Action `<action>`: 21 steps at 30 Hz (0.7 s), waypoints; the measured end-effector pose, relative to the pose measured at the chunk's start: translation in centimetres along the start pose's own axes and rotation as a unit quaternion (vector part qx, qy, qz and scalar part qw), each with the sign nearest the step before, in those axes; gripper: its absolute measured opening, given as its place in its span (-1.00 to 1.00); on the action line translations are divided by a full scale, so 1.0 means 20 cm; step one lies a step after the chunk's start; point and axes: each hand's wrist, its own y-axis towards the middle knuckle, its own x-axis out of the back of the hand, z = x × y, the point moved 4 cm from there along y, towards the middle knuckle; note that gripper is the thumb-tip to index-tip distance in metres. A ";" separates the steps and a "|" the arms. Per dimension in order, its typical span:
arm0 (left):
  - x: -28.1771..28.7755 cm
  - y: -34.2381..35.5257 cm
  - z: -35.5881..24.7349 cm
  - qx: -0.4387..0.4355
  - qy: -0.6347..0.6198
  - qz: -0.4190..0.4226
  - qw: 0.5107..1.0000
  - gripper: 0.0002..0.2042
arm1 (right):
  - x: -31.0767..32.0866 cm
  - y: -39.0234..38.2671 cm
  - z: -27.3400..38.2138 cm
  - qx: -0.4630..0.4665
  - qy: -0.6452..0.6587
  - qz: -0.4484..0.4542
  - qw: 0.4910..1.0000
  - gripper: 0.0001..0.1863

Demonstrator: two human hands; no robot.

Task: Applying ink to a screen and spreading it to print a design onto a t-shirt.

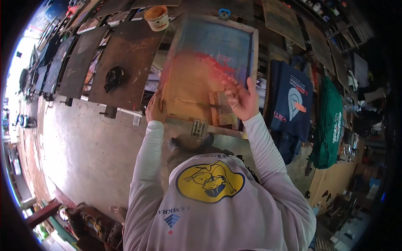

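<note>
A wooden-framed printing screen (255, 50) lies before me, its mesh grey-blue at the far part, smeared with red ink across the middle and orange-brown nearer me. My left hand (155, 108) grips the left side of the frame near its front corner. My right hand (240, 98) is over the right part of the screen, fingers apart and slightly curled, holding nothing that I can see. Just left of it a wooden squeegee-like block (215, 111) rests at the screen's front right. A metal hinge or clamp (199, 127) is at the front edge.
Brown boards (121, 54) line the left, one bearing a crumpled black item (114, 78). A stained white bucket (157, 23) stands at the back. Printed navy fabric (284, 104) and green fabric (328, 121) lie on the right. Concrete floor (83, 150) shows below.
</note>
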 end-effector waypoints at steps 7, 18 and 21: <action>-0.01 -0.01 0.05 -0.012 -0.003 0.015 1.000 -0.72 | -0.39 -0.14 -0.11 0.069 0.066 0.122 0.988 -0.29; 0.00 0.00 0.03 -0.023 -0.023 0.043 0.999 -0.76 | 0.26 0.02 -0.22 0.173 -0.708 -0.186 0.659 -0.64; 0.04 0.00 0.03 -0.046 -0.028 0.044 0.998 -0.79 | 0.30 0.01 -0.30 0.087 -0.822 -0.197 0.527 -0.70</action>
